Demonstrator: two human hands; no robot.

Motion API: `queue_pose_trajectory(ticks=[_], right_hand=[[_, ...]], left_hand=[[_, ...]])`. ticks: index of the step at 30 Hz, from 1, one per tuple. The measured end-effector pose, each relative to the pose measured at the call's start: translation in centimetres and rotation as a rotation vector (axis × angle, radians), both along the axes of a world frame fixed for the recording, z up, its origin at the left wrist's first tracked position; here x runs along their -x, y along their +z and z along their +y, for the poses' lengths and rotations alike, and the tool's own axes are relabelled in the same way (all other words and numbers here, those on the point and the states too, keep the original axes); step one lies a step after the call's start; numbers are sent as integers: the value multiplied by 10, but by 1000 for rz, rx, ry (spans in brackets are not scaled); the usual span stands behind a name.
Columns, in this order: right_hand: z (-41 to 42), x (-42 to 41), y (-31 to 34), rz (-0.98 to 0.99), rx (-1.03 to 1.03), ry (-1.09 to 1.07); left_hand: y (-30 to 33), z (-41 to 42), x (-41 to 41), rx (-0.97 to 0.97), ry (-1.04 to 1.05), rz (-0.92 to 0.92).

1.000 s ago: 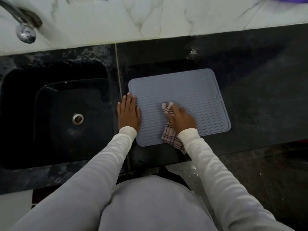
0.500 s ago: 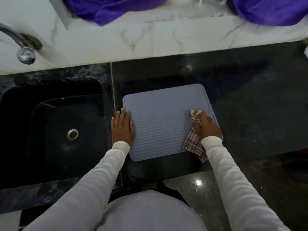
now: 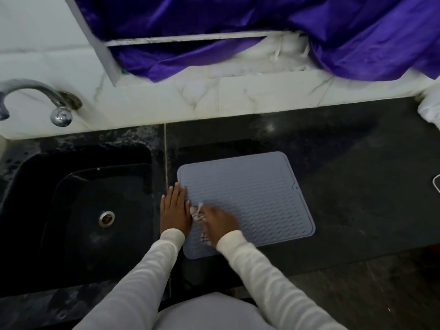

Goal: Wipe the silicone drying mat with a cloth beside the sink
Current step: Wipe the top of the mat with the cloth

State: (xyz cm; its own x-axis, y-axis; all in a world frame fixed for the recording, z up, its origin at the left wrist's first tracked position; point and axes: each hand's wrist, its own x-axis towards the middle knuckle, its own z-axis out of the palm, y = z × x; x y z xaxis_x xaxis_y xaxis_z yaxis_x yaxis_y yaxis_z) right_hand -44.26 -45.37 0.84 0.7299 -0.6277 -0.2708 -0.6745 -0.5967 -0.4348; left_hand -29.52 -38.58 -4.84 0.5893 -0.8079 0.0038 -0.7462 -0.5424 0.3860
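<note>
A grey-blue ribbed silicone drying mat (image 3: 257, 198) lies flat on the black counter, just right of the sink (image 3: 78, 210). My left hand (image 3: 175, 210) rests flat, fingers together, on the mat's left edge and the counter beside it. My right hand (image 3: 220, 223) is on the mat's near-left part, closed on a checked cloth (image 3: 197, 214) that it presses onto the mat. The cloth is blurred and mostly hidden under the hand; it almost touches my left hand.
A chrome tap (image 3: 47, 101) juts from the white marble wall above the sink. Purple fabric (image 3: 262, 25) hangs over the ledge behind the counter. A white object (image 3: 431, 110) sits at the counter's far right edge. The black counter (image 3: 357, 186) stretches right of the mat.
My right hand has swept the cloth from the mat's right edge across to its left side, next to my left hand. The left hand stays put. The view has tilted upward.
</note>
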Motion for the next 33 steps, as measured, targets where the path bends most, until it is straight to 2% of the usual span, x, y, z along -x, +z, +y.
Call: queue_pose_trajectory(ticks=[3,9,14,27,33], right_hand=[[7,2,-9,50,-19,47],[1,12,-20,97,74,175],[-25,31,-12,40,-17,-17],[-105,116,-12,71,-11,-221],[-137,164,0,95,30,-415]], left_hand=[[-1,0,-1,-7,3,-2],[-1,-2,0,-39,13,-25],[3,-2,2,-9,27,-18],[3,-1,3,15,46,0],[2,0,2,11,37,11]])
